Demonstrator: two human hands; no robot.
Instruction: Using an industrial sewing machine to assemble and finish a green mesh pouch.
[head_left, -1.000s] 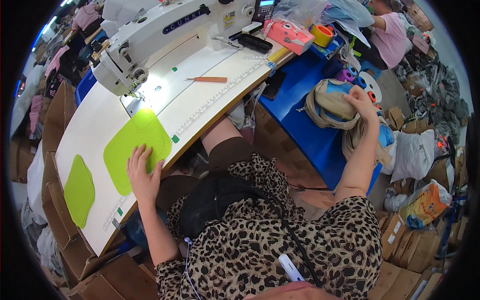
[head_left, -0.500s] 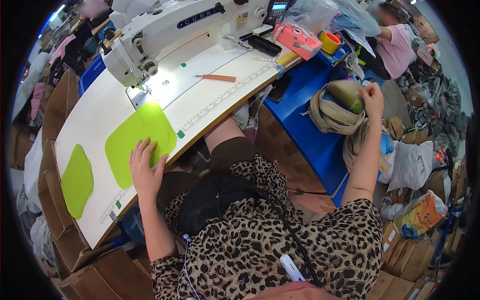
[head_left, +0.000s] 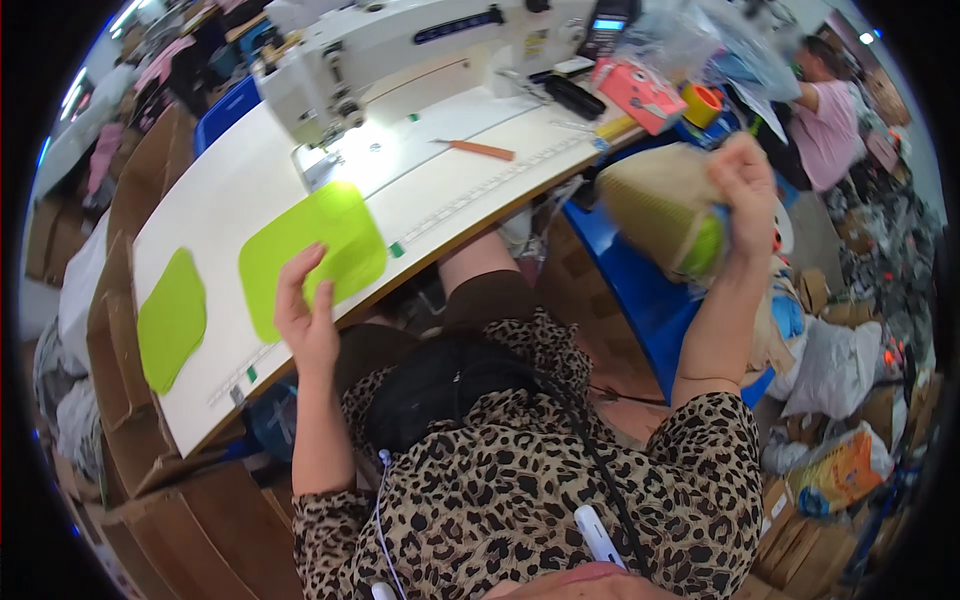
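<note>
While the right hand [head_left: 743,182] pinches a blurred tan-and-green fabric piece [head_left: 648,198] by its edge, likely so it hangs free beyond the right front corner of the counter [head_left: 225,185], the left hand [head_left: 310,318], fingers parted, holds nothing, above the lime panel [head_left: 298,228] near the front edge.

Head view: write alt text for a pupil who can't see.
A person's right hand holds a blurred beige-and-green fabric piece over a blue surface. The left hand is open at a lime-green sheet on a white table with a sewing machine.
</note>
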